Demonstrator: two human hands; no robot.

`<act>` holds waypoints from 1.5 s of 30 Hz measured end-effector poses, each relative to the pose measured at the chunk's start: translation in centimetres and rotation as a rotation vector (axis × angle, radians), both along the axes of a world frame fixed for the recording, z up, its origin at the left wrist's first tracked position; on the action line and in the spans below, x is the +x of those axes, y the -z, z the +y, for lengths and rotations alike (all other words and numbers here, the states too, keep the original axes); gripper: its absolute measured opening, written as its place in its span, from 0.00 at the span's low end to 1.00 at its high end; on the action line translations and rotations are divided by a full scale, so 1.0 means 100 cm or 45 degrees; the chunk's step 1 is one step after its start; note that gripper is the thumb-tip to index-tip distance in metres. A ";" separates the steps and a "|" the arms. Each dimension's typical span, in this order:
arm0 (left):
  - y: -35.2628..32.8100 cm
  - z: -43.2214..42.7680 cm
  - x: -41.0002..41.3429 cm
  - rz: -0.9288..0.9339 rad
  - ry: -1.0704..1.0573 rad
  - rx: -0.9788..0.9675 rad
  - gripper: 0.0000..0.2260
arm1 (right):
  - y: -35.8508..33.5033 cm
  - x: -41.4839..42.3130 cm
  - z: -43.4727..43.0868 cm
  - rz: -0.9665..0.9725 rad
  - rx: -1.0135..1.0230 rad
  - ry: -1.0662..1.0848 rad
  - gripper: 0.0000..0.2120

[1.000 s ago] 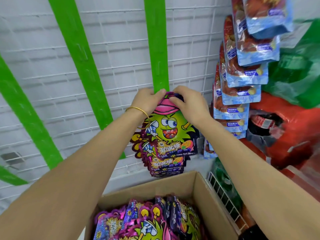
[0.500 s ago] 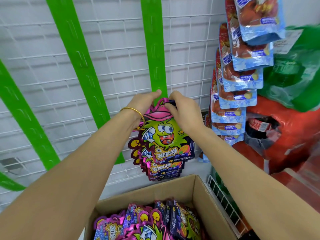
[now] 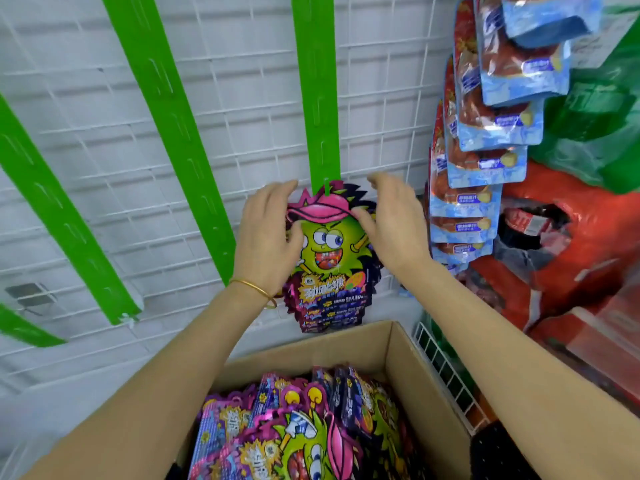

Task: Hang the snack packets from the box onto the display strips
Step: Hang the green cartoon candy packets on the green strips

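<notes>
The top snack packet, a green cartoon face in a pink cap, hangs by its top edge on a tab of the middle green display strip, in front of a few like packets lower on the same strip. The left hand is at the packet's left side, its grip spread, fingers loosely upright and the thumb lying over the packet's edge; a gold bangle circles that wrist. The right hand is at the packet's right side, its grip also spread and pinching nothing, the thumb reaching toward the pink cap. Whether either thumb truly touches the packet is unclear. Nearer, below the arms, an open cardboard box holds more packets of the same kind. The strip hangs on a white wire grid, with two more green strips to the left. To the right hang overlapping blue-and-red pouches, with a red bag further right.
</notes>
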State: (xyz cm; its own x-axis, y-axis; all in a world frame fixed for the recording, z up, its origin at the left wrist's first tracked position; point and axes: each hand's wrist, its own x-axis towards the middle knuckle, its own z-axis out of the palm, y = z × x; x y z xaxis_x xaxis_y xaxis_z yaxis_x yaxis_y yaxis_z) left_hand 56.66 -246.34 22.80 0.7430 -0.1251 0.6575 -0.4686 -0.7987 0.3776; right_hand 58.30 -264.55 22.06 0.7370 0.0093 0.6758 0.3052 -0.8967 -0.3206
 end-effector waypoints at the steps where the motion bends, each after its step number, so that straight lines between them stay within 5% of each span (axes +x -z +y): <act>1: 0.010 0.005 -0.009 -0.054 -0.010 0.019 0.23 | 0.012 -0.009 -0.002 -0.084 0.028 -0.010 0.19; 4: 0.053 0.017 -0.043 0.026 0.013 0.011 0.20 | 0.069 -0.045 -0.002 0.102 0.105 -0.141 0.16; 9: 0.132 0.044 -0.075 0.380 0.038 -0.150 0.17 | 0.180 -0.071 0.009 1.225 0.139 -0.263 0.18; 11: 0.149 0.050 -0.085 0.453 0.006 -0.240 0.18 | 0.208 -0.075 0.011 1.401 0.249 -0.192 0.18; 14: 0.169 0.059 -0.099 0.496 -0.020 -0.317 0.17 | 0.233 -0.085 0.016 1.596 0.331 -0.150 0.32; 17: 0.176 0.067 -0.101 0.545 -0.047 -0.397 0.17 | 0.240 -0.091 0.022 1.638 0.373 -0.152 0.45; 20: 0.174 0.071 -0.097 0.554 -0.084 -0.440 0.17 | 0.240 -0.091 0.028 1.624 0.288 -0.189 0.46; 26: 0.175 0.068 -0.101 0.561 -0.080 -0.480 0.17 | 0.238 -0.101 0.027 1.550 0.058 -0.267 0.31; 35: 0.167 0.055 -0.103 0.628 0.002 -0.525 0.16 | 0.206 -0.093 -0.001 1.306 0.308 0.036 0.13; 38: 0.150 0.035 -0.103 1.039 0.103 -0.917 0.12 | 0.161 -0.088 -0.005 1.256 0.518 -0.073 0.13; 42: 0.138 0.017 -0.097 2.097 0.088 -1.726 0.39 | 0.091 -0.101 -0.011 1.215 0.511 -0.457 0.15; 45: 0.140 0.017 -0.094 2.439 0.169 -2.053 0.50 | 0.065 -0.116 -0.013 1.294 0.517 -0.761 0.17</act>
